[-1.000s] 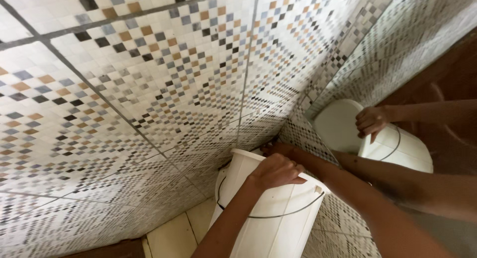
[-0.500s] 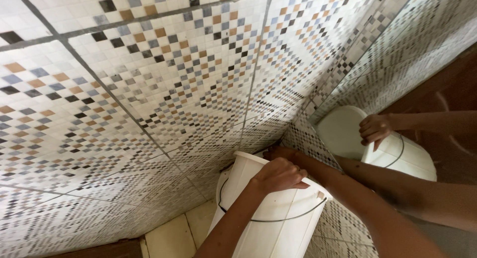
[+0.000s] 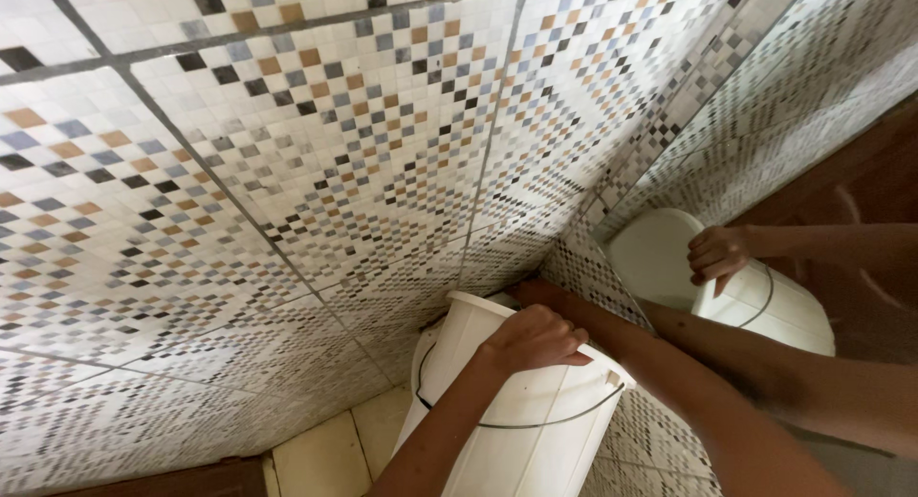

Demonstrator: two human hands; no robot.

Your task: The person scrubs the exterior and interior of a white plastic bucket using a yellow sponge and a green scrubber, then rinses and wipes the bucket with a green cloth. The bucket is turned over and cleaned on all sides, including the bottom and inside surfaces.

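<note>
Head view: left hand (image 3: 535, 336) is clenched over the near rim of the white bucket (image 3: 521, 430), which hangs tilted just below it, against the corner of the tiled wall (image 3: 335, 153). Its wire handle (image 3: 535, 422) droops beneath that hand. Beyond the rim, the right hand (image 3: 532, 291) reaches into the corner; its grip cannot be told. Right of both hands, a reflecting panel (image 3: 822, 76) repeats bucket and hand. The step looks like steadying the bucket; any further tipping calls for a firm hold on the rim.
</note>
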